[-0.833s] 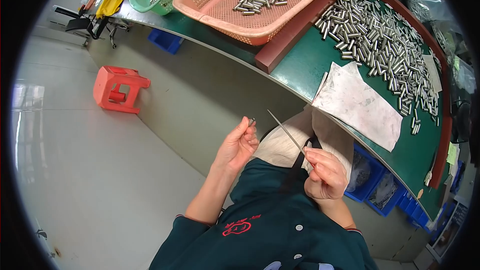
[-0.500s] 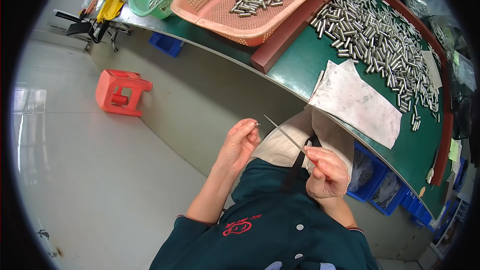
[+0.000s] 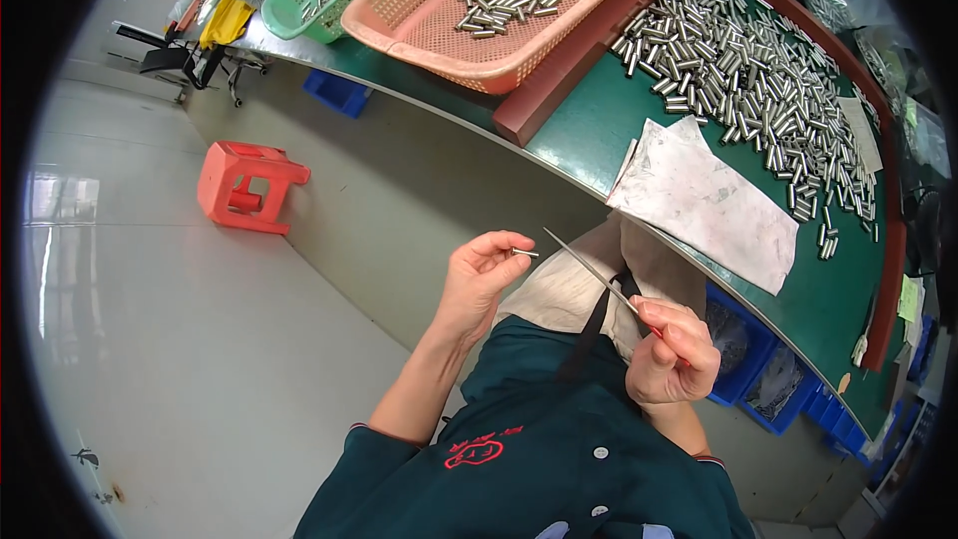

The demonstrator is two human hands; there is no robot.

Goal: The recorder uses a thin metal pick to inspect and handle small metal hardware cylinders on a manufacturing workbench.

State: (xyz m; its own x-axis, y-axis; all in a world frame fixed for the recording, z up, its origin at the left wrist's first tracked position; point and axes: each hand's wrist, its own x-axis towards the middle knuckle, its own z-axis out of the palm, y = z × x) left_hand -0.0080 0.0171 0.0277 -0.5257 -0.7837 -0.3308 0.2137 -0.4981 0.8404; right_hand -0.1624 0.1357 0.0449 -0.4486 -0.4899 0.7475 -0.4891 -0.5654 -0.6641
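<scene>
Between the thumb and fingers of my left hand (image 3: 487, 274) is a small metal cylinder (image 3: 525, 254), its end sticking out to the right. My right hand (image 3: 675, 351) grips a thin needle file (image 3: 595, 273) by its red handle. The file's tip points up and left, a short way from the cylinder and not touching it. Both hands are in the air above my lap, in front of the table edge. Many like metal cylinders (image 3: 743, 80) lie heaped on the green table (image 3: 574, 135), beside a stained white cloth (image 3: 704, 202) at the near edge.
A pink basket (image 3: 424, 50) with more cylinders and a yellow note stands at the back, next to a green basket (image 3: 289, 5). A red-brown wooden rail (image 3: 559, 90) borders the heap. On the floor at left is a red stool (image 3: 249, 188). Blue bins (image 3: 773, 389) sit beneath the table.
My right hand and the file have moved right and slightly down. My left hand has turned, and more of the cylinder shows past its fingertips.
</scene>
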